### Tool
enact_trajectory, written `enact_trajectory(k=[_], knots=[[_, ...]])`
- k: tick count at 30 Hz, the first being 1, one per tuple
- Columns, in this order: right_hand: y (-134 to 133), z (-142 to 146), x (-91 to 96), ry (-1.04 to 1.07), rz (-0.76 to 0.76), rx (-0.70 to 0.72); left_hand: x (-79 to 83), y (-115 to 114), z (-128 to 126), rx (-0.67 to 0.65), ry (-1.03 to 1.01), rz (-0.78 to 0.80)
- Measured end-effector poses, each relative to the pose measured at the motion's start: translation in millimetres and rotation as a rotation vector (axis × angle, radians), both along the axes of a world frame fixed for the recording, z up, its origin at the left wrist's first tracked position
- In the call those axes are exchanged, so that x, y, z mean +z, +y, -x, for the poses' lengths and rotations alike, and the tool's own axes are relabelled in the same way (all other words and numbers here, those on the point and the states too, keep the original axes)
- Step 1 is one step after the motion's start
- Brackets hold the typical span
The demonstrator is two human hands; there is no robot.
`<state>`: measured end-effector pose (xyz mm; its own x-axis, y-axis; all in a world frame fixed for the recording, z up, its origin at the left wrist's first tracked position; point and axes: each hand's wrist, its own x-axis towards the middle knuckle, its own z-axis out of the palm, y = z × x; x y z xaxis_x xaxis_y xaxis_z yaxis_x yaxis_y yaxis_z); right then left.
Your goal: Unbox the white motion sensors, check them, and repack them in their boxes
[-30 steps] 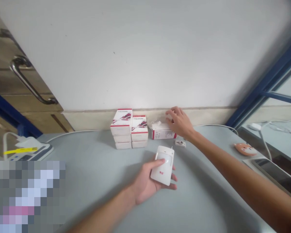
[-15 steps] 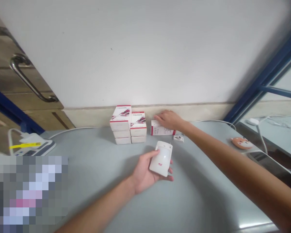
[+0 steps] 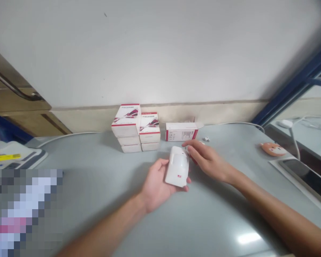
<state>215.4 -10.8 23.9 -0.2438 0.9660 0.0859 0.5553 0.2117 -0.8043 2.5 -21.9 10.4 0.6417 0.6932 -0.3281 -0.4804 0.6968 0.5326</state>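
Note:
A white motion detector with a bulging lens and a small red logo rests in my left hand, fingers wrapped behind it and thumb along its left edge. My right hand is at the detector's upper right corner, thumb and forefinger closed together there. Whatever small part lies between those fingertips is mostly hidden. Beyond the hands, a white and red box lies on its side with its right-end flap open. Small white pieces sit on the table just right of that box.
Several white and red boxes stand stacked against the wall, left of the open box. An orange animal-faced object and a dark phone lie at the right. A power strip is on the left of the grey table.
My right hand has left the box by the wall and come back to the detector's upper corner. The box is now uncovered, its flap visible. The view has shifted slightly.

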Motion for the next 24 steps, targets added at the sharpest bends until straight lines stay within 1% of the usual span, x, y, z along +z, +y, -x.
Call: enact_trajectory(k=[2,3,4,6,8,10,13,16,20,21,22,24], knots=[[-0.1,1.0,-0.7,0.049,0.049,0.007,0.8,-1.0,-0.2,-0.011,0.012,-0.026],[0.6,1.5,-0.5,0.096,0.076,-0.013,1.2,-1.7,-0.3,-0.018,0.018,-0.037],[1.6,1.7,-0.3,0.150,0.119,-0.039,1.7,-2.6,-0.3,-0.022,0.025,-0.046],[3.4,1.5,-1.0,0.258,0.256,-0.071,2.8,-4.5,-0.4,-0.026,0.041,-0.060],[4.8,1.0,-3.0,0.346,0.381,-0.060,4.2,-5.9,-0.4,-0.028,0.054,-0.077],[5.5,1.5,-4.8,0.416,0.427,-0.033,5.8,-5.9,0.0,-0.031,0.071,-0.098],[5.8,3.3,-4.3,0.480,0.380,-0.042,7.1,-3.1,2.1,-0.047,0.112,-0.119],[9.9,-2.6,2.7,0.565,0.264,-0.130,5.6,-0.3,4.3,-0.114,0.133,-0.114],[24.4,-31.0,18.1,0.802,-0.006,-0.324,2.0,-3.2,1.8,-0.221,0.133,-0.113],[28.3,-39.0,21.3,0.836,-0.053,-0.357,1.7,-4.7,0.3,-0.244,0.128,-0.114],[31.9,-46.4,23.7,0.857,-0.076,-0.378,1.7,-6.1,-1.2,-0.264,0.123,-0.111],[37.9,-58.1,26.2,0.875,-0.073,-0.397,2.2,-7.9,-3.6,-0.289,0.122,-0.106]])
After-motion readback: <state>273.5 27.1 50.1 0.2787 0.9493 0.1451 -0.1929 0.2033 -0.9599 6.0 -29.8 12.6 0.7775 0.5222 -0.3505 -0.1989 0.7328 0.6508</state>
